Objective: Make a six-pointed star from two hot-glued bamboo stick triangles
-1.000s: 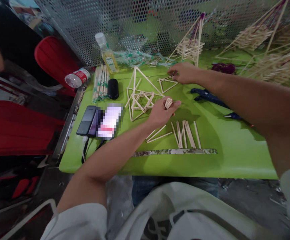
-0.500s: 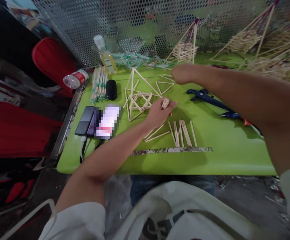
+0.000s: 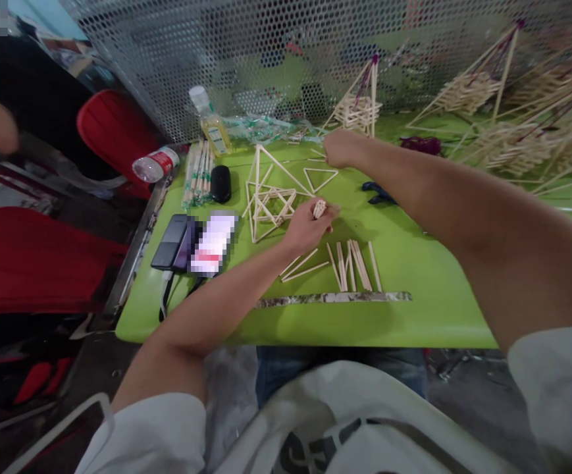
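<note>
My left hand is closed around a bundle of wooden sticks, whose cut ends poke out above the fingers. At the far side of the table, my right hand is bent down with its fingers drawn together, beside a few loose sticks. What its fingertips hold, if anything, is hidden. A small stick triangle lies between the two hands. Left of my left hand stands a pyramid-shaped stick frame with crossed sticks inside. More loose sticks lie in front, near a patterned strip.
At the left are a phone, a power bank, a black case, wrapped sticks, a plastic bottle and a bottle of yellow liquid. Dark-handled pliers lie under my right forearm. Finished stick structures stand behind.
My right hand has moved left and slightly nearer along the far side, its forearm now covering most of the pliers. The left hand keeps its bundle. The view has shifted slightly.
</note>
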The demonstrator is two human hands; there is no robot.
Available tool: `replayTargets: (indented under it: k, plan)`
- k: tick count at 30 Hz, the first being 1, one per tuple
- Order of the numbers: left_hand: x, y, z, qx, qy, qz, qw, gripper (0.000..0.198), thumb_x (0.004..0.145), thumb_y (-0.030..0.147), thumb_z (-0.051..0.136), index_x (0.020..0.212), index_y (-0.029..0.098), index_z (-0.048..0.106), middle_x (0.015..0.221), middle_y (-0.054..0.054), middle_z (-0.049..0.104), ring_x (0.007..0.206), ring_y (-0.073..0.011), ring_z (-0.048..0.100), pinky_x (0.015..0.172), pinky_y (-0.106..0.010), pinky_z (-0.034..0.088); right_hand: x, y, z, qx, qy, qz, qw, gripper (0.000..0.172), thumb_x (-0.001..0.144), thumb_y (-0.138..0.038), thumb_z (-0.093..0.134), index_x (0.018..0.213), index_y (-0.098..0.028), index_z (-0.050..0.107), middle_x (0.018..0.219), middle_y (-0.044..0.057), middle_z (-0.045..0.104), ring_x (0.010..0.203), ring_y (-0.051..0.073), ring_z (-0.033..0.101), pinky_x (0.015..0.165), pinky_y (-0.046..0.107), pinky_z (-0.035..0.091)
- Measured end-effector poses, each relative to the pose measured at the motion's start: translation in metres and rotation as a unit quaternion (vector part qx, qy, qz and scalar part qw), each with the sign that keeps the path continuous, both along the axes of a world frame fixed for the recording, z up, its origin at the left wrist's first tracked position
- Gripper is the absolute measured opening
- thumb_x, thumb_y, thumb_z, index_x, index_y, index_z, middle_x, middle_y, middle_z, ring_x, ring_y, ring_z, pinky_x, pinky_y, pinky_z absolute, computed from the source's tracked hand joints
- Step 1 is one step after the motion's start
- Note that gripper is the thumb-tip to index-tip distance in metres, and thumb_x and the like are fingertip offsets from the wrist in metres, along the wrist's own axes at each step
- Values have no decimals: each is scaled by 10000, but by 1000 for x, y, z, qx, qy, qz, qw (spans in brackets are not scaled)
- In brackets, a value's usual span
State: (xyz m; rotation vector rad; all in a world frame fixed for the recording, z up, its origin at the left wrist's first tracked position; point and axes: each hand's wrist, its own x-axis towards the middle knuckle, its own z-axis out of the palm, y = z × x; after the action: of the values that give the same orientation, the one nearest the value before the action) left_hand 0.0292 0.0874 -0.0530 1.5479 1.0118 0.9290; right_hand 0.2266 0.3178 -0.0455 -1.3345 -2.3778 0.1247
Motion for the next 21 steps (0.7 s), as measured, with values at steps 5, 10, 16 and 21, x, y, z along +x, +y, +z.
replayTargets:
  k: [5,10,16,21]
  plan:
    - [-2,0,-4,-3,-10,-9,1000,463,1147,565,784,867,224,645,723,17,697,685,-149,703,750,-322,581,0,-13,26,-69,-82,-25,994,621,1144,-393,747,632,-65,623,798,48,769,713,34,651,764,273,457]
    - [3,3,-11,-50,-94,-21,994,360,1180,472,757,950,196,733,920,-65,844,847,-179,818,848,-341,664,24,-80,60,-31,-23,-5,999,528,1139,-396,643,765,-27,698,837,113,812,759,35,585,772,392,340]
    - [6,13,-27,25,-129,54,990,387,1174,579,745,1043,227,651,1058,-86,868,962,-216,854,937,-405,710,25,-196,40,22,113,38,993,149,1099,-272,747,981,-191,791,936,86,803,800,218,671,770,383,494]
    - [1,10,-30,155,-100,123,975,633,1058,889,702,1009,281,535,1053,-85,830,1111,-285,858,1061,-496,683,2,-222,5,12,229,98,968,159,1094,-272,671,953,-222,724,965,99,781,852,238,683,792,394,524]
